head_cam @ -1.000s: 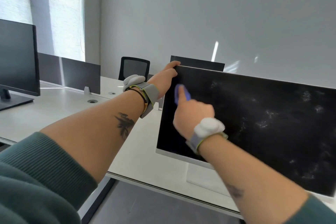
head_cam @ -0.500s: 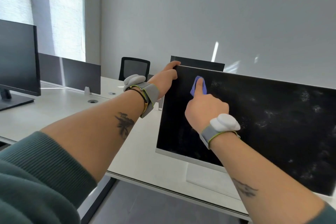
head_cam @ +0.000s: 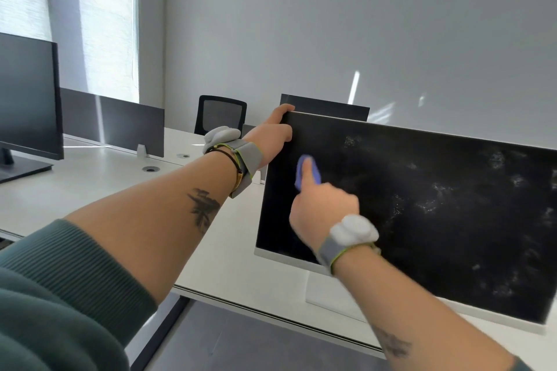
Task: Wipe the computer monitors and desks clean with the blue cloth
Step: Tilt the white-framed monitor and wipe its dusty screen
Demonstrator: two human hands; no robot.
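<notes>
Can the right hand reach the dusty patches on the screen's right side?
Probably yes: the right hand presses the blue cloth on the monitor, and nothing lies between it and those patches.

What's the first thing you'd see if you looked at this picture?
The big black monitor on the right, its screen speckled with pale smudges. Near its left edge the right hand presses a small blue cloth against it, while the left hand grips its top corner.
</notes>
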